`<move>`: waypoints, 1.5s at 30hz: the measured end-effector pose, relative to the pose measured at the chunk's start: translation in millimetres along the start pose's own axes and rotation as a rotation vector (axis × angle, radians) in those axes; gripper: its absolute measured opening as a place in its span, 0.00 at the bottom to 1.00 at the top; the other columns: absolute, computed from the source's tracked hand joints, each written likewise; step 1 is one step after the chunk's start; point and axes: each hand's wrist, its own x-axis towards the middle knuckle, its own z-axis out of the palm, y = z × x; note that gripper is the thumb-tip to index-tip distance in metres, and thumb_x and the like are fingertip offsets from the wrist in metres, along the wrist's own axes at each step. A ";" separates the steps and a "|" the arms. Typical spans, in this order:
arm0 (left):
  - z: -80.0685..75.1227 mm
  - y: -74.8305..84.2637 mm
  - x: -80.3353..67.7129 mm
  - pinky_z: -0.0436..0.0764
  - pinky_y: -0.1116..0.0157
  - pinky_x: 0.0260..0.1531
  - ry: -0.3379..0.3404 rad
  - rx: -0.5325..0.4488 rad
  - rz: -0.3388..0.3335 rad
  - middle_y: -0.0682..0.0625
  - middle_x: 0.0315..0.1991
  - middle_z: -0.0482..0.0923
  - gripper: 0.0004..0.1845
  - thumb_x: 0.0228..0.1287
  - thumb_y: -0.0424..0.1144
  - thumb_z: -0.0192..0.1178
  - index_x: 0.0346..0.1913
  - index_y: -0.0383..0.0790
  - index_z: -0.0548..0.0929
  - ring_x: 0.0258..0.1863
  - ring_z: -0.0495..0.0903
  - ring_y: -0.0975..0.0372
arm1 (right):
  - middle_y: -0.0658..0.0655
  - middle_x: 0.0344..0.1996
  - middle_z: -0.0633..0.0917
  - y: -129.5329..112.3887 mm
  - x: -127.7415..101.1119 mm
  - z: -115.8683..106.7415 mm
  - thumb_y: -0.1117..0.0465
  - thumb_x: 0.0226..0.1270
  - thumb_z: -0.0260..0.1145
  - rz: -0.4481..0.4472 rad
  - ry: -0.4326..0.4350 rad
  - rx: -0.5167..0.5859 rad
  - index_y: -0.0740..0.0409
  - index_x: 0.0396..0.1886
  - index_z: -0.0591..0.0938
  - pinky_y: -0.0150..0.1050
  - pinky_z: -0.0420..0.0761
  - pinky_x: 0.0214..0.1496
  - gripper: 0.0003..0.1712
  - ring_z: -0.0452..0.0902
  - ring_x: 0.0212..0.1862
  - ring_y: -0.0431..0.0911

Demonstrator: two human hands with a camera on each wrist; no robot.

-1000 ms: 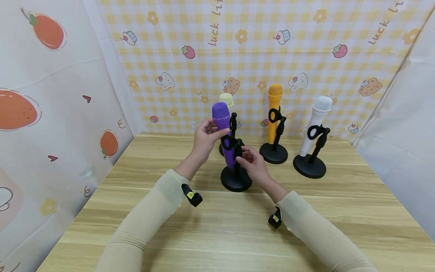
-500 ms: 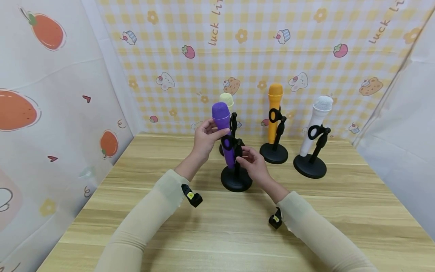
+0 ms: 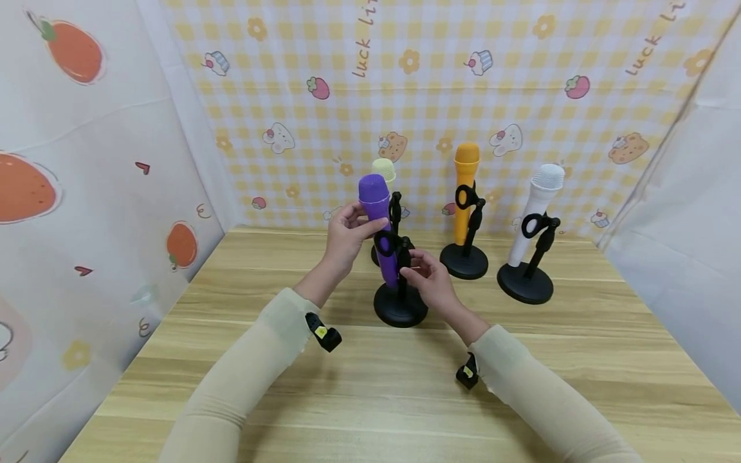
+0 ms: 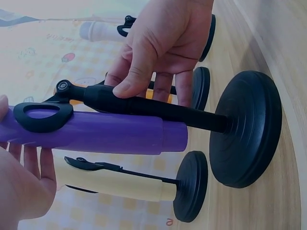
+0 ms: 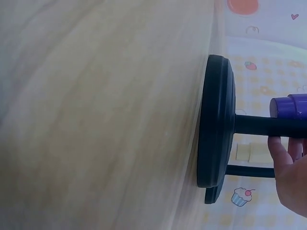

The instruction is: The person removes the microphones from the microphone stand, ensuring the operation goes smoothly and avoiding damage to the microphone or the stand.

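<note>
A purple microphone (image 3: 375,196) sits tilted in the ring clip of a black desk stand (image 3: 401,308), its lower end above the round base. My left hand (image 3: 346,236) pinches the microphone's body just below the head, thumb in front and fingers behind. My right hand (image 3: 429,280) grips the stand's upright post below the clip. In the left wrist view, the right thumb lies along the post, with the purple barrel (image 4: 115,134) running through the ring. The right wrist view shows the stand's base (image 5: 216,122) on the table and part of the right hand (image 5: 292,177).
Behind the purple one stands a pale yellow microphone (image 3: 383,170) in its own stand, partly hidden. An orange microphone (image 3: 466,161) and a white microphone (image 3: 544,186) stand in black stands to the right. A checked cloth (image 3: 324,148) hangs behind the wooden table (image 3: 370,399).
Both hands keep their hold on the purple microphone and its stand. The whole head view has shifted slightly; otherwise nothing visibly moves.
</note>
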 end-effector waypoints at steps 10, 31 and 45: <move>-4.6 3.2 1.7 0.83 0.61 0.40 -0.008 0.007 -0.005 0.46 0.42 0.84 0.16 0.57 0.31 0.70 0.48 0.35 0.81 0.37 0.83 0.58 | 0.64 0.44 0.80 -2.1 -0.1 2.2 0.65 0.69 0.64 0.016 -0.009 -0.015 0.63 0.61 0.75 0.47 0.81 0.49 0.21 0.79 0.45 0.52; 1.0 1.8 1.3 0.81 0.61 0.42 0.054 -0.068 -0.027 0.44 0.45 0.84 0.20 0.56 0.31 0.71 0.53 0.34 0.82 0.41 0.83 0.57 | 0.63 0.41 0.80 -32.7 -13.2 4.1 0.68 0.70 0.62 0.021 -0.003 0.004 0.69 0.59 0.74 0.60 0.78 0.51 0.20 0.77 0.44 0.60; 4.4 1.7 0.8 0.82 0.63 0.40 0.079 -0.128 -0.011 0.45 0.43 0.84 0.18 0.54 0.29 0.71 0.49 0.36 0.82 0.40 0.83 0.57 | 0.63 0.42 0.80 -31.9 -13.1 3.6 0.68 0.70 0.62 0.030 -0.002 -0.004 0.68 0.60 0.74 0.56 0.79 0.51 0.21 0.77 0.46 0.61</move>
